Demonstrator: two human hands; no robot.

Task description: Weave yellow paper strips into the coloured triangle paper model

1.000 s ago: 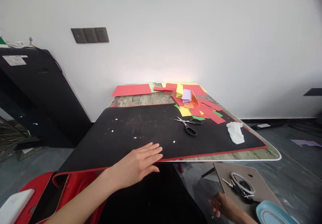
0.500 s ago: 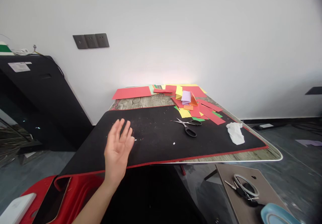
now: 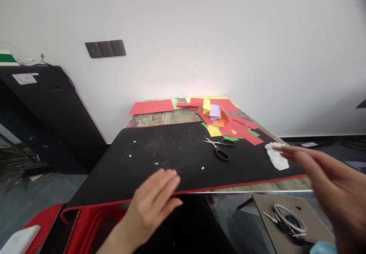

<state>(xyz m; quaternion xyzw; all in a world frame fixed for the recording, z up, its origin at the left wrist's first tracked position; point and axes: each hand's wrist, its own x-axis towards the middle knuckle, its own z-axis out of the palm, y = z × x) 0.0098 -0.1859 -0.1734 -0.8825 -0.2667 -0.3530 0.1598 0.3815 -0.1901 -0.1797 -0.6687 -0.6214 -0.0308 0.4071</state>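
My left hand (image 3: 151,204) hovers over the front edge of the black mat (image 3: 177,155), fingers stretched out and holding nothing. At the right, my right hand (image 3: 328,178) is raised, its extended fingertips overlapping a crumpled white tissue (image 3: 278,160) in view; whether they touch is unclear. Scissors (image 3: 216,147) with black handles lie on the mat, blades parted. Behind them is a heap of coloured paper, with a folded lilac piece (image 3: 215,111), a folded yellow piece (image 3: 206,106) and red strips (image 3: 246,133). Small white scraps (image 3: 203,168) dot the mat.
A large red sheet (image 3: 153,106) lies at the table's back left. Below left is a red stool (image 3: 95,227) with a white box (image 3: 20,240). A low brown table (image 3: 265,208) at lower right holds a coiled cable (image 3: 290,218). A black cabinet (image 3: 51,113) stands left.
My right hand has come into view at the right. My left hand has moved down and to the right, its fingers now pointing rightward. The view has shifted slightly.
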